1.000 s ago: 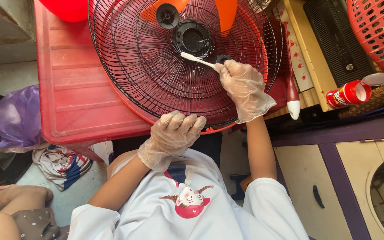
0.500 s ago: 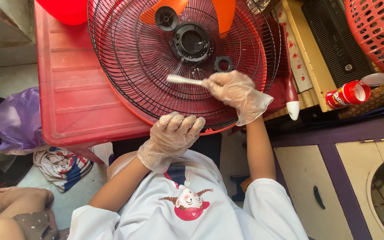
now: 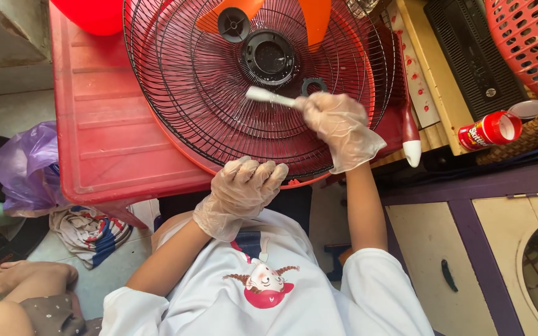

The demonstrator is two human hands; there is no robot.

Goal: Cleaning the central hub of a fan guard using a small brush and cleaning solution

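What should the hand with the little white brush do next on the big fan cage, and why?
Probably sweep the white brush outward along the wires of the fan grille. The right hand holds it with its head close to the black hub, and the left hand steadies the grille's near rim, so the outer rings lie next in line.

Materials and finishes at the fan-cleaning station.
Thin, wrinkled translucent plastic gloves cover the left hand [image 3: 242, 186] and right hand [image 3: 339, 124]; the toothbrush [image 3: 269, 97] is smooth white plastic; the fan grille [image 3: 219, 118] is dark coated metal wire, faintly glossy; the table [image 3: 94, 124] is scuffed, ribbed red plastic.
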